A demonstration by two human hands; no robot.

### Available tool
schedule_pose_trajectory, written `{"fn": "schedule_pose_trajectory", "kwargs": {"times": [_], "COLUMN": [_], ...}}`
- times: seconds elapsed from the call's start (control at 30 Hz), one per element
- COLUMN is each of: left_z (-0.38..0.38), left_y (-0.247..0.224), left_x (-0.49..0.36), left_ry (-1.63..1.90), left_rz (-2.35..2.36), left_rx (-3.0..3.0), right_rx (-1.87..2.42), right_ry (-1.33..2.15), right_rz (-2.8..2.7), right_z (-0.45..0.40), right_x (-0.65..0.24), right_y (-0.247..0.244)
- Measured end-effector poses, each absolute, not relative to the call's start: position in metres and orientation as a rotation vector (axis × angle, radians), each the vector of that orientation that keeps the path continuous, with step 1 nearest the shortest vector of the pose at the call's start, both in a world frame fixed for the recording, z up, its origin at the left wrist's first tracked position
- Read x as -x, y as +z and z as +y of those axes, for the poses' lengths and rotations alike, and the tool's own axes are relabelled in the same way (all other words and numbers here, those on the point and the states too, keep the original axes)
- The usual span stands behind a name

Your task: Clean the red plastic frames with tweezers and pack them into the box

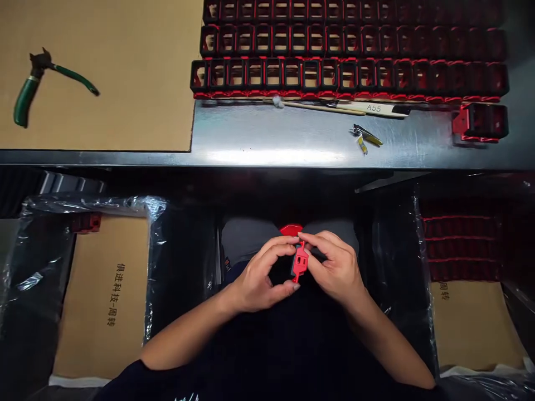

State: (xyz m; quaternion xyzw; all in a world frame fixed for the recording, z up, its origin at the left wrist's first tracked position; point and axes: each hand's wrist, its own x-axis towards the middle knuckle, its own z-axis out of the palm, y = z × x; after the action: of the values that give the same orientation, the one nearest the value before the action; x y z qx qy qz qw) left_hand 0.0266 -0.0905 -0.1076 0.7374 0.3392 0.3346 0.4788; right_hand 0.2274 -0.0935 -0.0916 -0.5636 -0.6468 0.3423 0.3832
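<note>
The bench (251,131) spans twelve o'clock; rows of frames (345,58) stand toward one, likely aligned for compactness. Near six, the left hand's (257,281) grip pinches a red part (301,263) end to end, apparently steadying it; the right hand (336,267) grasps its upper side.

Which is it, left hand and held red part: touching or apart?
Touching. In the head view, the left hand has its thumb against the lower end of the red part.

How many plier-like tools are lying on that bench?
2: the green-handled tool on the cardboard at left, and the small yellow-handled tool on bare metal, right of centre. Red frames could hide others.
</note>
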Motion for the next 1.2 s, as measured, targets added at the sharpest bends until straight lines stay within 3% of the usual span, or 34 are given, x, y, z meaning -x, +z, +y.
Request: {"fn": "schedule_pose_trajectory", "kwargs": {"times": [0.2, 0.43, 0.53, 0.93, 1.2], "left_z": [-0.091, -0.087, -0.089, -0.093, -0.096], "left_y": [-0.109, -0.108, -0.108, -0.089, -0.076], "left_x": [-0.025, -0.023, -0.024, -0.021, -0.033], "left_ry": [0.908, 0.938, 0.891, 0.474, 0.509], "left_rz": [0.809, 0.758, 0.75, 1.022, 1.153], "left_rx": [-1.882, -2.073, -2.072, -1.374, -1.423], "right_rx": [1.456, 1.277, 1.261, 1.345, 1.231], "right_ry": [1.046, 1.735, 1.826, 1.353, 1.12], "right_rz": [-1.494, -1.124, -1.068, -1.404, -1.586], "right_z": [-0.098, -0.112, -0.114, -0.118, -0.121], "right_x": [-0.23, -0.244, -0.235, -0.23, -0.23], "right_y": [-0.089, -0.091, -0.09, -0.088, -0.093]}}
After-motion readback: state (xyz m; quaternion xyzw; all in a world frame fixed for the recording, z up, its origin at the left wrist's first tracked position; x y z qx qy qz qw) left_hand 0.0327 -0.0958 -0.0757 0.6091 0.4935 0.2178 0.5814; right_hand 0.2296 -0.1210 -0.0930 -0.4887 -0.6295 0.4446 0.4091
